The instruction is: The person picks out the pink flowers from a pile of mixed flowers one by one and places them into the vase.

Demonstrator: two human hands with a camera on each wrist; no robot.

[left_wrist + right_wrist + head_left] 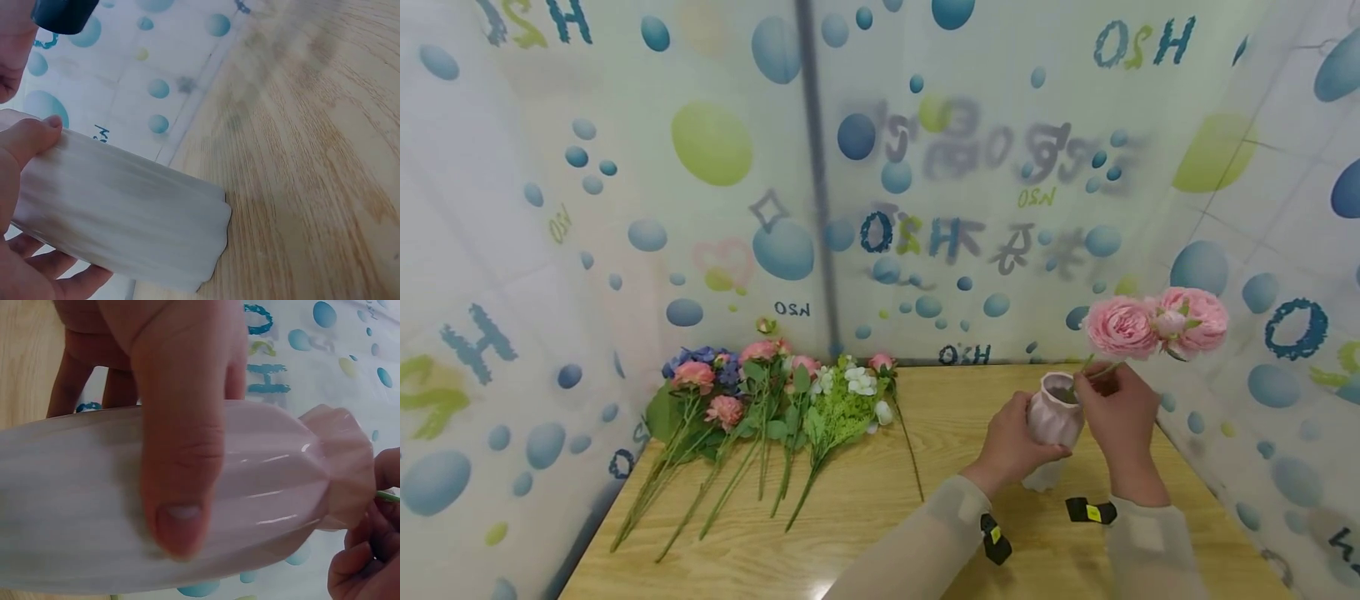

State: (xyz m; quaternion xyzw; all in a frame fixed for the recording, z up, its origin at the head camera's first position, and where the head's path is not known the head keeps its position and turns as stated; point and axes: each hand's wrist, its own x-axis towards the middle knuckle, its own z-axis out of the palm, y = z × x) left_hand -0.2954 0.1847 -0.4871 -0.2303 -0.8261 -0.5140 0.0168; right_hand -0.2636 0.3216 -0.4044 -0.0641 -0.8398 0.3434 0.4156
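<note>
My left hand [1009, 440] grips a ribbed white-pink vase [1054, 423] around its upper body, thumb across the front. In the left wrist view the vase's scalloped base [209, 244] meets the wooden table. Close by the vase mouth, my right hand [1122, 417] pinches the green stem [387, 496] of a pink flower spray. Its two full blooms [1122, 327] and a bud between them stand above and right of the vase. The right wrist view shows the frilled vase rim [347, 469] with the pinching fingers right beside it; the stem's lower end is hidden.
Left on the wooden table [880, 550] lies a row of artificial flowers: blue hydrangea [727, 372], pink blooms [726, 411], and white blossoms [860, 382] with light green foliage. A single thin stem [912, 442] lies nearest the vase. Printed curtains [715, 250] enclose the table.
</note>
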